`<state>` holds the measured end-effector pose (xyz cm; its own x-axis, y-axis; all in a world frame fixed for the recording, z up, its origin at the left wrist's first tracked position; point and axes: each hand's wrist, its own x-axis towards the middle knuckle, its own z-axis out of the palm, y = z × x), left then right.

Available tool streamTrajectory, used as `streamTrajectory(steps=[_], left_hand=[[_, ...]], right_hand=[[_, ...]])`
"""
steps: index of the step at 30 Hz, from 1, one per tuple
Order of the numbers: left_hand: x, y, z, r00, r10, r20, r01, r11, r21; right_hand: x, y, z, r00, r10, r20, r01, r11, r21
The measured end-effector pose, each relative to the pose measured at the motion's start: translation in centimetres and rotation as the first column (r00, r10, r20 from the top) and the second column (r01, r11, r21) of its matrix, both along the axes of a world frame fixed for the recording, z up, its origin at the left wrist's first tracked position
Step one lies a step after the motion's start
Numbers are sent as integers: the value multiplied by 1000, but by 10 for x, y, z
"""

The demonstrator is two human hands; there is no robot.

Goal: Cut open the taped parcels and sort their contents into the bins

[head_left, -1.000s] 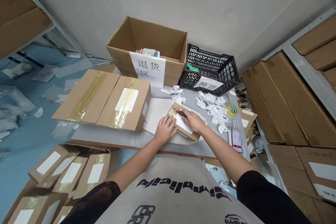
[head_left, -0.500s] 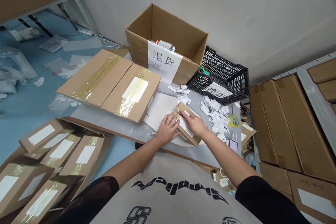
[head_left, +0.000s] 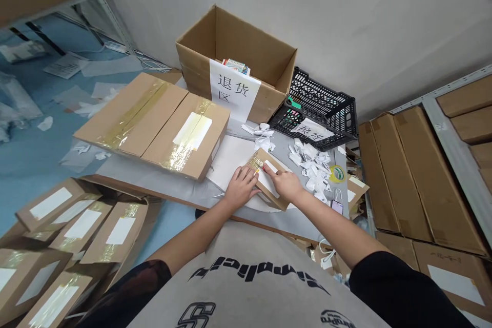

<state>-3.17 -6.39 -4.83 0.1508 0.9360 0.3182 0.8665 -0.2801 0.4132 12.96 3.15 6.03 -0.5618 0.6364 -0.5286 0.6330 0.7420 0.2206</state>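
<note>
My left hand presses on the near end of a small cardboard box, beside a strip of shiny gold tape across its corner. My right hand lies over the box's top, close to a white label. It holds a slim tool with a red tip, probably a utility knife, most of which is hidden by my fingers. The box lies on a white sheet on a grey tabletop.
Two large taped cartons stand left of my hands. Behind are an open carton with a paper sign and a black plastic crate. White paper scraps, a tape roll and a phone lie right. Boxes stack both sides.
My view has swung, shifting the table within the frame. The red tool, clearly visible earlier, is now mostly covered by my right hand. Both hands stay on the small box.
</note>
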Motion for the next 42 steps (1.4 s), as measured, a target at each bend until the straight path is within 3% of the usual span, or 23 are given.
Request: streamTrajectory(steps=[9,15,27,35,39,42], left_hand=[[-2,1,2,1000,-5,-19,6,1000,9],[-3,2,2,1000,-16,-2,16,1000,-12],[-4,0,-2,999,-2,33,3,999,-41],[0,4,16,1000,-14,-18,13,997,-74],[25,15,24,976,-208,-63,203,976,-80],[42,21,19,933,-355,-63,350,933,-86]], right_hand=[[8,-4,8,999,13,38,-12,1000,-10],[18,-16,9,997,-60,40,60,998,10],[67,-20,22,995,-78,58,82,994,-75],[96,-20,21,993,-105,54,110,988,-107],[102,-20,18,993,-117,6,117,986,-119],[109,-21,19,992,-124,-1,123,985,-120]])
